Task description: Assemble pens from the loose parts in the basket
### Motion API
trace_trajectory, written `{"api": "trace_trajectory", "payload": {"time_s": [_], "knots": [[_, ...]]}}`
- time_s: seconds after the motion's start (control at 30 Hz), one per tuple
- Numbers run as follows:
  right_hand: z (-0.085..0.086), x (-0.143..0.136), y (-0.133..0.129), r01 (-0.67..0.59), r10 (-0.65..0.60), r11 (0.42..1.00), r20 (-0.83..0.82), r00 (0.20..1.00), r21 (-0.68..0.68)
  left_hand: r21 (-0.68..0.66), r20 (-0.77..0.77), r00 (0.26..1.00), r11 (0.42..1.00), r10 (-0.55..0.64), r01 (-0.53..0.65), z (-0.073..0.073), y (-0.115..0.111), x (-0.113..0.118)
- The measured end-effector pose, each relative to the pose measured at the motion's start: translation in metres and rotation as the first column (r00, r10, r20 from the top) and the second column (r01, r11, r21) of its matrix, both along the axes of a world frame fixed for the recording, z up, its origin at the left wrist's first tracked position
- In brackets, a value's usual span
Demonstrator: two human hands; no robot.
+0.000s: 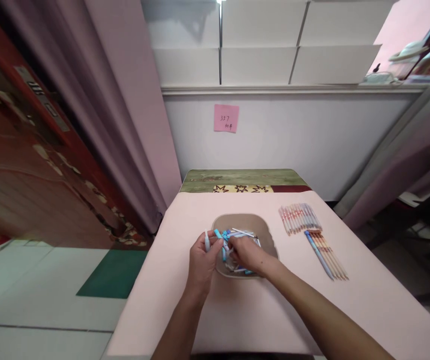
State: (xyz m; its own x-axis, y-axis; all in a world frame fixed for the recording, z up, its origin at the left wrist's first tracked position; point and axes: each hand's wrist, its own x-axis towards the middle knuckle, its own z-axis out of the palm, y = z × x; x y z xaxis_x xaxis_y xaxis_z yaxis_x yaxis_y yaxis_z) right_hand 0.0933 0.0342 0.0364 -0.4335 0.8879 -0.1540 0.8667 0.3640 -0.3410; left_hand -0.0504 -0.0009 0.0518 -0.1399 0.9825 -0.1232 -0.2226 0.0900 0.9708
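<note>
A beige plastic basin stands on the pink-covered table, holding small blue and white pen parts in a loose heap. My left hand is at its left rim, closed around a pale blue pen barrel piece that points up. Beside that thumb is a bright blue piece; whether the hand grips it too I cannot tell. My right hand reaches in over the basin's right side, fingertips bent down among the parts. Those fingers look pinched together, and what they hold is hidden.
Right of the basin lie a row of pink and grey pens and, nearer, several tan pens with one blue pen. A pink note hangs on the white wall behind the table. A red door stands left.
</note>
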Motion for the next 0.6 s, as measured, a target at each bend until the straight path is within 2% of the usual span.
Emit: {"api": "trace_trajectory", "payload": {"time_s": [0.07,0.1,0.13,0.17,0.2,0.23,0.27,0.33,0.37,0.43,0.6], "knots": [[0.001,0.015,-0.003,0.093,-0.091,0.996,-0.208,0.974,0.000,-0.013,0.018,1.000,1.000,0.002,-0.002,0.003,-0.002,0.002],[0.002,0.022,-0.006,0.161,-0.170,0.985,-0.412,0.895,-0.058,-0.023,0.031,1.000,1.000,0.007,-0.006,0.005,-0.002,0.003],[0.002,0.028,-0.010,0.209,-0.254,0.967,-0.603,0.756,-0.144,-0.033,0.047,0.999,0.999,0.010,-0.009,0.006,-0.003,0.004],[0.002,0.032,-0.015,0.231,-0.335,0.941,-0.756,0.563,-0.246,-0.041,0.066,0.998,0.999,0.009,-0.006,0.007,-0.003,0.006],[0.002,0.034,-0.020,0.227,-0.404,0.912,-0.843,0.356,-0.341,-0.045,0.084,0.996,0.999,0.001,0.003,0.008,-0.003,0.008],[0.002,0.035,-0.025,0.214,-0.450,0.886,-0.874,0.183,-0.411,-0.044,0.099,0.995,0.999,-0.015,0.020,0.009,-0.004,0.009],[0.003,0.035,-0.030,0.201,-0.479,0.864,-0.877,0.044,-0.462,-0.038,0.114,0.993,0.998,-0.035,0.040,0.009,-0.004,0.011],[0.004,0.031,-0.038,0.186,-0.505,0.831,-0.851,-0.142,-0.524,-0.016,0.143,0.987,0.997,-0.076,0.080,0.009,-0.004,0.014],[0.004,0.028,-0.041,0.177,-0.510,0.821,-0.836,-0.201,-0.543,-0.002,0.155,0.984,0.996,-0.090,0.092,0.008,-0.004,0.015],[0.004,0.022,-0.044,0.139,-0.515,0.815,-0.813,-0.270,-0.562,0.022,0.172,0.980,0.995,-0.103,0.101,0.008,-0.005,0.017],[0.002,0.012,-0.047,0.063,-0.537,0.804,-0.768,-0.350,-0.591,0.043,0.184,0.979,0.996,-0.090,0.083,0.007,-0.007,0.023]]}}
